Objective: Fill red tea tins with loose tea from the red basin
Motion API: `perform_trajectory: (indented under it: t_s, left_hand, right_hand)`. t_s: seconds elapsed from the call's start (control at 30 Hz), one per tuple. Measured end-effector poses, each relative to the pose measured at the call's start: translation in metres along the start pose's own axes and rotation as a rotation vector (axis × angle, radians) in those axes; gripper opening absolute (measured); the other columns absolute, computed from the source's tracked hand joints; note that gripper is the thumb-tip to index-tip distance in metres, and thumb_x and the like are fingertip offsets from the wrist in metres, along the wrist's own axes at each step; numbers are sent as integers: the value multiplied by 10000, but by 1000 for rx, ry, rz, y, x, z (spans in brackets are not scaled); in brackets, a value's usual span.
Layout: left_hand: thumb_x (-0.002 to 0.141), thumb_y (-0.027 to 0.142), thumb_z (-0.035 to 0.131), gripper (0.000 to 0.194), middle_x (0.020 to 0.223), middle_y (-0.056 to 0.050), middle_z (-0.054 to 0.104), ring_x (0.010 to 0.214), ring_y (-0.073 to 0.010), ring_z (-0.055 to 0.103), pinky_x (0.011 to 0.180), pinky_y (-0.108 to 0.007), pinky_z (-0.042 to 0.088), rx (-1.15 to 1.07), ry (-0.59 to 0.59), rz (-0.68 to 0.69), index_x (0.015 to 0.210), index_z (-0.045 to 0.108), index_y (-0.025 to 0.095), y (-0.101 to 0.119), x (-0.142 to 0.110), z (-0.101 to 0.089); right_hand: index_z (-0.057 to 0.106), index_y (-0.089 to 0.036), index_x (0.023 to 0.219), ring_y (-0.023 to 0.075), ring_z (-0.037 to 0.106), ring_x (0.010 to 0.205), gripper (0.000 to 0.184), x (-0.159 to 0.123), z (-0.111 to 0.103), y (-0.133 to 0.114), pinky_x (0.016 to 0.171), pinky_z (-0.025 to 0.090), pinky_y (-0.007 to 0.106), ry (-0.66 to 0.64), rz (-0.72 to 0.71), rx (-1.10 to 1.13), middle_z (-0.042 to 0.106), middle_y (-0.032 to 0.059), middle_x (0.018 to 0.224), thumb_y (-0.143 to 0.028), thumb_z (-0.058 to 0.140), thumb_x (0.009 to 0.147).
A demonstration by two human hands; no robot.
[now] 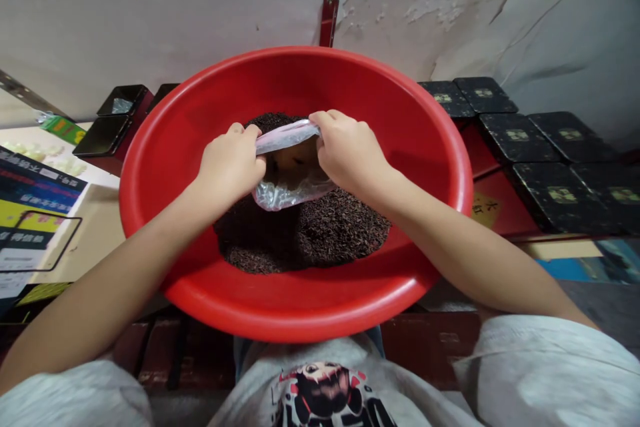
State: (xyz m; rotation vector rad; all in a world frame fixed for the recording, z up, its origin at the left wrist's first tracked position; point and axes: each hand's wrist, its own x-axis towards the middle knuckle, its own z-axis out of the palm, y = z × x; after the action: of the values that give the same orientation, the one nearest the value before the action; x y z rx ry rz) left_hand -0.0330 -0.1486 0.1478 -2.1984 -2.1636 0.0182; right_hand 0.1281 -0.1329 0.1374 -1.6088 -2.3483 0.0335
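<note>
A large red plastic basin [180, 147] sits in front of me and holds a heap of dark loose tea leaves [320, 233]. Over the heap I hold a small clear plastic bag [285, 190] open by its mouth. My left hand [231, 163] grips the left edge of the bag with curled fingers. My right hand [350, 150] pinches the right edge. Both hands are closed on the bag, which rests on the leaves with its opening facing up.
Several black square tins [530, 137] lie on red boxes at the right. Open black tins [123, 100] stand at the back left. Printed packets [35, 190] lie on the left. A peeling white wall rises behind the basin.
</note>
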Motion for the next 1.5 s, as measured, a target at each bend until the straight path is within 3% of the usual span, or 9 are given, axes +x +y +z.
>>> perform_trajectory:
  t_s: [0.13, 0.3, 0.47, 0.6, 0.77, 1.0, 1.2, 1.37, 1.5]
  left_hand:
    - [807, 207, 397, 370, 1027, -171, 633, 946, -305, 618, 795, -418, 497, 26, -152, -47, 1121, 554, 89, 8, 19, 15]
    - [814, 115, 356, 433, 1052, -176, 642, 951, -282, 626, 814, -405, 491, -87, -22, -47, 1223, 499, 106, 8, 37, 40]
    - [805, 55, 354, 534, 997, -178, 660, 918, -255, 634, 820, -375, 473, 23, 28, 74, 1337, 383, 77, 4, 41, 50]
    - [781, 31, 349, 574, 961, -195, 666, 877, -248, 641, 807, -356, 468, 100, 19, 144, 1354, 330, 9, 7, 40, 55]
    - [818, 83, 330, 573, 1001, -165, 660, 893, -226, 627, 843, -356, 447, 15, -44, 219, 1388, 273, 62, 13, 34, 59]
    - [862, 359, 401, 539, 1296, -142, 456, 1189, -251, 403, 984, -390, 352, -315, 230, 110, 1353, 316, 157, 4, 31, 72]
    - [858, 335, 394, 446, 1192, -198, 511, 1138, -285, 469, 976, -388, 361, -131, -178, 179, 1181, 523, 55, 0, 35, 111]
    - [891, 403, 296, 606, 1445, -267, 220, 1349, -355, 206, 1063, -508, 206, -47, -295, -27, 1367, 307, 27, 1, 27, 141]
    - [898, 422, 231, 651, 1480, -248, 109, 1388, -338, 50, 1091, -550, 60, -74, -233, 3, 1381, 255, -15, 13, 10, 156]
  right_hand:
    - [499, -101, 1198, 242, 567, 963, 417, 20, 29, 18, 760, 413, 350, 42, -1, 14, 549, 156, 1169, -91, 277, 845]
    - [495, -139, 1202, 234, 553, 995, 423, 39, 50, 42, 804, 415, 347, 8, 38, 120, 561, 124, 1172, -120, 352, 804]
    - [469, -60, 1225, 301, 557, 969, 570, 33, 44, 40, 769, 436, 374, -402, 243, 79, 560, 204, 1125, -279, 546, 704]
    - [147, -79, 1416, 360, 426, 1141, 896, 20, 36, 15, 841, 396, 433, -124, 144, -161, 360, 243, 1336, -314, 608, 685]
    - [503, -28, 1180, 257, 586, 919, 394, 18, 43, 2, 753, 416, 347, -281, 98, -253, 597, 211, 1048, -110, 315, 845]
    - [411, 4, 1283, 284, 587, 953, 458, 40, 47, 42, 733, 426, 332, -192, 266, -273, 543, 256, 1128, -97, 266, 861]
    - [122, -84, 1443, 293, 593, 950, 555, 44, 84, 59, 734, 441, 388, -109, 266, -318, 342, 303, 1343, -109, 182, 891]
    - [167, -33, 1428, 318, 614, 940, 577, 39, 100, 55, 693, 458, 413, -197, 300, -366, 293, 365, 1358, -38, 141, 851]
    - [194, 8, 1410, 335, 620, 936, 575, 34, 98, 51, 647, 465, 415, -229, 315, -425, 332, 399, 1309, -31, 153, 838]
